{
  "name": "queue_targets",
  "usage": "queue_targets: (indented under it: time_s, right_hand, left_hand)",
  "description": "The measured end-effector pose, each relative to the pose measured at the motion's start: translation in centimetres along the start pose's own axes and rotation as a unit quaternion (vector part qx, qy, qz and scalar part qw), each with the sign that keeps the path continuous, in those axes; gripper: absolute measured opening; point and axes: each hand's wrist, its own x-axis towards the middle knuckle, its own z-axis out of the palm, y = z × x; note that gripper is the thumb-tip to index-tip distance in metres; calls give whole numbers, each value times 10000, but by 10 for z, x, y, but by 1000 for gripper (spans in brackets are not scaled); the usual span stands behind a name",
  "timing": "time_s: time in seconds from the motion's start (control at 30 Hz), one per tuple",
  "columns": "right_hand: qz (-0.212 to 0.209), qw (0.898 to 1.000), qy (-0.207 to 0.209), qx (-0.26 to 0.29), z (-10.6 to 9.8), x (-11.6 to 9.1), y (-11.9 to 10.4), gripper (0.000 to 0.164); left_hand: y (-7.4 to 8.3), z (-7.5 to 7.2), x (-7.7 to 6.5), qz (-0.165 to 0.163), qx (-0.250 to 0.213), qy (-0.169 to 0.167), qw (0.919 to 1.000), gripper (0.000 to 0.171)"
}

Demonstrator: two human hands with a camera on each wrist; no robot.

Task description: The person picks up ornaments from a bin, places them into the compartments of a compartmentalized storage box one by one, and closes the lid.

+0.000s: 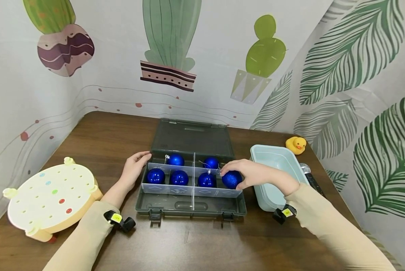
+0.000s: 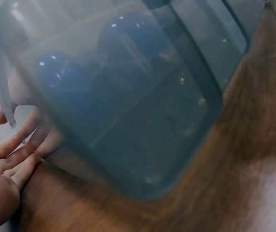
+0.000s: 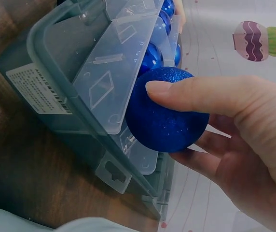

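Note:
A dark translucent compartment box (image 1: pixel 185 206) lies open on the table, its lid (image 1: pixel 193 139) tipped back. Clear dividers (image 1: pixel 170 189) split it, and several shiny blue Christmas balls (image 1: pixel 179 178) sit between them. My right hand (image 1: pixel 251 173) holds a glittery blue Christmas ball (image 3: pixel 164 121) between thumb and fingers, over the box's right end compartment. In the right wrist view the thumb lies across the ball's near face, just beside a divider edge. My left hand (image 1: pixel 134 169) rests against the box's left side, fingers extended along its wall, as the left wrist view also shows.
A pale blue tub (image 1: pixel 268 195) stands right of the box. Behind it are a yellow rubber duck (image 1: pixel 295 145) and a microphone (image 1: pixel 311 178). A round cream pegboard stool (image 1: pixel 49 195) with coloured dots stands at the left. Patterned cloth hangs behind the table.

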Motion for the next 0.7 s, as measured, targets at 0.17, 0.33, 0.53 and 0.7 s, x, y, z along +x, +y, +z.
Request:
queue_targets:
  time_s: [0.17,0.33,0.53,0.7]
  right_hand:
    - [78,9999,-73,-30,0,2,0,52]
    - [106,9998,-98,-112,1,4,0,51]
    - [193,9996,-131,-148,3,5,1,51]
    - [252,9995,-89,-152,5,7,2,52]
  left_hand:
    - [0,0,1,-12,-13,-17,10000,49]
    - [-2,0,2,-23,-12,-31,10000,48]
    - [-2,-1,3,-43,-26,-35,10000,49]
    - [-1,-1,1,-52,-49,-41,10000,49]
